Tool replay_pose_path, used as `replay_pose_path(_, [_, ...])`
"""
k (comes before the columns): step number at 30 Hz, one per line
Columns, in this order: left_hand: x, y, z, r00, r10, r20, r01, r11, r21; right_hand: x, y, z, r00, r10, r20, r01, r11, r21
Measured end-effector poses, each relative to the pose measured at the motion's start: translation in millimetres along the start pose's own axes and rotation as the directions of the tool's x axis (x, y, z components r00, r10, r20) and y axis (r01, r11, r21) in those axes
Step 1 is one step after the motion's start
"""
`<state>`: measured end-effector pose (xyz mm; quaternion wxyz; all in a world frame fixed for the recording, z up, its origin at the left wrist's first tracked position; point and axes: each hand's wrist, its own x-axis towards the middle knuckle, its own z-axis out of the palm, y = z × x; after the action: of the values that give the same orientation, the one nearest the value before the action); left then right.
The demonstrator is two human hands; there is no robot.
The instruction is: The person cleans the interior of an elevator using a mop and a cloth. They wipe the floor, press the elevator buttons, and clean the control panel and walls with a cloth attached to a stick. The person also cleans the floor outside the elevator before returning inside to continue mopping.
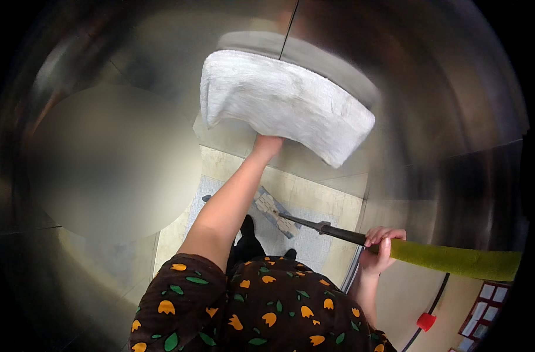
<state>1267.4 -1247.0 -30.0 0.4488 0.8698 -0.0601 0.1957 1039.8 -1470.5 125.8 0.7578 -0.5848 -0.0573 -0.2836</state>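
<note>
My left hand [271,143] reaches forward and holds a wide white fleecy pad [289,92] up by a metal wall; the pad hides my fingers. A pale reflection of the pad shows on the wall just beyond it. My right hand [384,248], low on the right, is closed around a dark pole [342,232]. From there the pole slants down toward the floor on my left. A long green fabric-like strip [456,259] extends from the pole on the outer side of this hand.
Shiny metal panels [425,132] curve around me, with a thin dark seam [289,28] ahead. Below are pale floor tiles [280,178], a grey mat [206,189] and my dark shoes [247,226]. A board with papers [485,308] and a red fitting [426,322] on a dark rod or cord are lower right.
</note>
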Motion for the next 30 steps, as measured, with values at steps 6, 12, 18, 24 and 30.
replay_pose_path(6, [6,-2,7,0.876,-0.4,0.27,0.468,0.84,-0.274,2,1,0,0.996,0.021,0.086,-0.027,0.998,0.059])
replay_pose_path(12, [-12,-40,6,0.909,-0.365,0.203,0.406,0.884,-0.229,6,-3,8,0.992,-0.007,0.123,-0.003,0.996,0.085])
replay_pose_path(18, [-46,-104,7,0.891,-0.448,0.076,0.454,0.866,-0.211,-13,2,14,1.0,-0.007,-0.008,0.007,1.0,-0.005])
replay_pose_path(24, [-164,-158,54,0.603,-0.586,0.541,0.74,0.664,-0.106,-39,6,29,0.957,-0.106,-0.269,0.09,0.993,-0.072])
replay_pose_path(30, [-242,-63,87,-0.453,-0.103,0.886,0.851,0.245,0.464,-75,-6,31,0.802,-0.33,-0.499,0.232,0.94,-0.248])
